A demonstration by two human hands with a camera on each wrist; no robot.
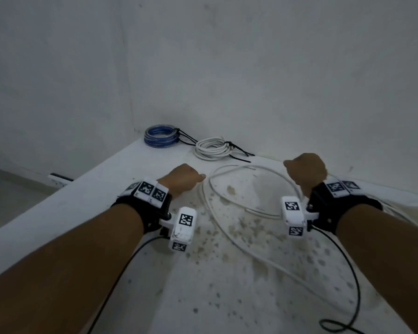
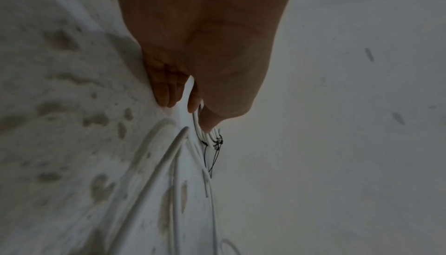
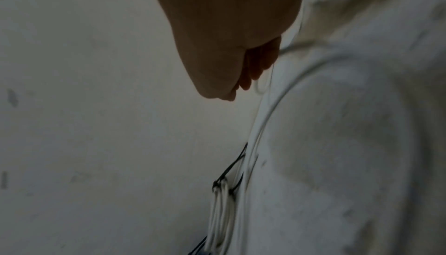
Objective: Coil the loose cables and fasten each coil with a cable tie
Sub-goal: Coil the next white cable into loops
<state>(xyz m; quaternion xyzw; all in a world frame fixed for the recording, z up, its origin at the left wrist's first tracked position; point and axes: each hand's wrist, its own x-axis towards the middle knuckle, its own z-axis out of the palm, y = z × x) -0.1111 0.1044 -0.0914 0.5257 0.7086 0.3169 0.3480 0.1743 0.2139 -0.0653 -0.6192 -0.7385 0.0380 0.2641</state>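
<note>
Blue coil (image 1: 160, 139): tied with black ties, far back on the bench (image 1: 82, 203), by the wall corner.
White coil (image 1: 211, 149): tied, just right of the blue coil.
Left hand (image 1: 182, 180): fingers (image 2: 166, 91) curled; whether they grip anything, I cannot tell.
Loose white cable (image 1: 227, 227): lies in a wide loop on the stained bench between both hands.
Right hand (image 1: 305, 173): fingers curled, at the loop's right side; grip unclear.
</note>
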